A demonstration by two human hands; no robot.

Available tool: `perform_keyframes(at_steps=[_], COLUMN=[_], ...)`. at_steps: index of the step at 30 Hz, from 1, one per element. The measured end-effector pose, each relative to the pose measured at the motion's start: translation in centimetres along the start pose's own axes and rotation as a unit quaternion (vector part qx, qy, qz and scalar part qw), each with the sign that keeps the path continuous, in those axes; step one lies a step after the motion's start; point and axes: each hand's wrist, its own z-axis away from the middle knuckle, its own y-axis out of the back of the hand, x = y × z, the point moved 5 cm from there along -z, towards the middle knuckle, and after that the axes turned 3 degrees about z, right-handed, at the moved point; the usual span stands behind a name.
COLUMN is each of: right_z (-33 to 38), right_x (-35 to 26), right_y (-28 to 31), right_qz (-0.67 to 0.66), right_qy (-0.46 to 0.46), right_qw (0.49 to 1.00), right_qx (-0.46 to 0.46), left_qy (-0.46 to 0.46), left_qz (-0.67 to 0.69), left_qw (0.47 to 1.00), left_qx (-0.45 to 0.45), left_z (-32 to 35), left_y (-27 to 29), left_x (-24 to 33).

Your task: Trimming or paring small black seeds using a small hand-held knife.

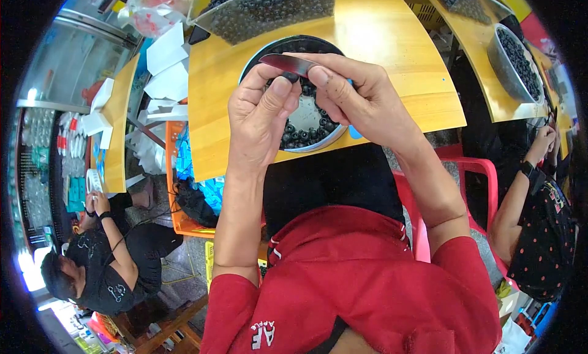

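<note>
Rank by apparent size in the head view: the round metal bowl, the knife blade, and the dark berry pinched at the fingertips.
1. Round metal bowl, partly covered by the hands.
2. Knife blade, in the right hand.
3. Dark berry, pinched by the left hand.

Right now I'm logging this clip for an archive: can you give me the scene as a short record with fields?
Left hand: pinches a small dark round berry
Right hand: holds a short metal knife blade against that berry
Below hands: round metal bowl of dark berries
Surface: yellow wooden table
Seat: red plastic chair
Nearby: seated people on both sides
</note>
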Motion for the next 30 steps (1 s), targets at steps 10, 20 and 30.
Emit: perform_keyframes(at_steps=[10,20,30], right_z=[0.0,0.0,-0.3], right_x=[0.7,0.2,1.2], right_y=[0.0,0.2,0.1], right_qz=[-0.024,-0.061,-0.023], right_qy=[-0.025,-0.043,-0.031], right_qw=[0.999,0.997,0.999], right_qx=[0.029,-0.018,0.029], left_qy=[0.008,0.018,0.031], left_qz=[0.054,0.078,0.121], left_qw=[0.998,0.997,0.992], left_qx=[-0.020,-0.014,-0.025], left_z=[-0.1,-0.3,-0.2], left_y=[0.6,0.5,1.2], left_x=[-0.7,-1.1,-1.7])
